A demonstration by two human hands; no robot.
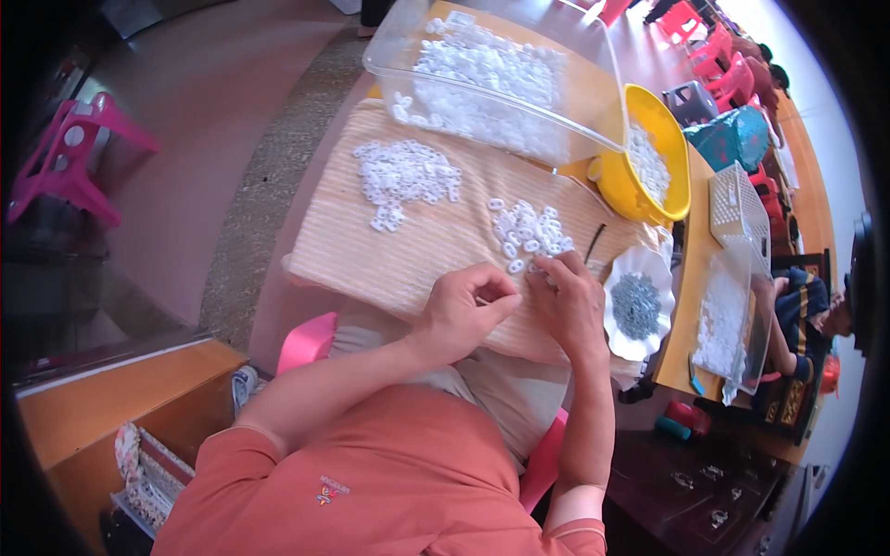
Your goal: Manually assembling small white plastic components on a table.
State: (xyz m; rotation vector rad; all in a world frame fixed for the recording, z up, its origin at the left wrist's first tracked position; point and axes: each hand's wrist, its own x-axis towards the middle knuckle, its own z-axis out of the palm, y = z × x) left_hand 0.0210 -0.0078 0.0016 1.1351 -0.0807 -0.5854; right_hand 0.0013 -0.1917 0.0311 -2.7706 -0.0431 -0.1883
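Observation:
My left hand [468, 310] is held over the striped cloth [371, 269], thumb and fingers curled into a pinch; whatever sits between them is hidden. Just to its right, my right hand [569, 301] bends its fingers down at the near edge of a small pile of white oval plastic pieces with holes [530, 229]. Its fingertips touch or nearly touch the closest pieces, and I cannot make out what they grip. A second, flatter heap of small white plastic pieces [405, 179] lies farther left. Right of my right hand stands a white fluted dish [623, 338] of small grey parts [636, 306].
Beyond the cloth stands a large clear bin [371, 60] of white pieces. A yellow basin [681, 176] holds more. A thin black tool [595, 243] lies near the dish. At right are a white basket [742, 213], another clear bin [758, 334] and a seated person [797, 320].

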